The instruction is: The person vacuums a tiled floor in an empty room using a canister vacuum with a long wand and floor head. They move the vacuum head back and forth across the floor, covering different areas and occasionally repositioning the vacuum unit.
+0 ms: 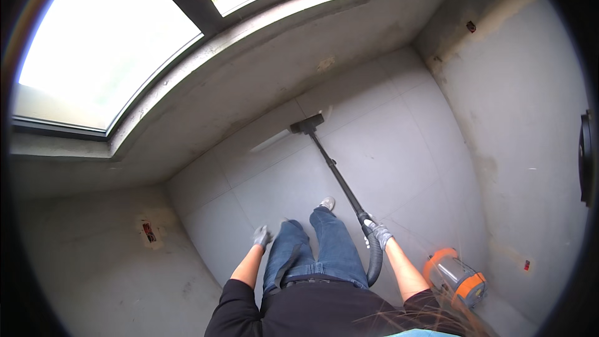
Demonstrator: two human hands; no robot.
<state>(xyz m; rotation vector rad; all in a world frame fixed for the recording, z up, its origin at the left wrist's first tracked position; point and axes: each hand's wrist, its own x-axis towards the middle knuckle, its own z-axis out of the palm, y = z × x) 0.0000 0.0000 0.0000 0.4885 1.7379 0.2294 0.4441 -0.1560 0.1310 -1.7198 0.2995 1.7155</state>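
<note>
My right hand (378,232), in a grey and white work glove, is closed around the handle end of a black vacuum cleaner wand (342,181). The wand slopes away over the floor to a wide black floor nozzle (307,123), which rests on the tiles near the window wall. From the handle a ribbed black hose (375,259) bends down beside my right leg. My left hand (261,236), gloved too, hangs beside my left thigh with its fingers loosely apart and nothing in them. On the floor to the right stands the orange and grey vacuum canister (458,278).
Large grey tiles (399,150) cover the floor, with a pale streak beside the nozzle. Bare plastered walls (524,118) enclose it. A wide window (106,50) fills the upper left. Open socket boxes with red inside, such as this one (148,232), sit in the walls.
</note>
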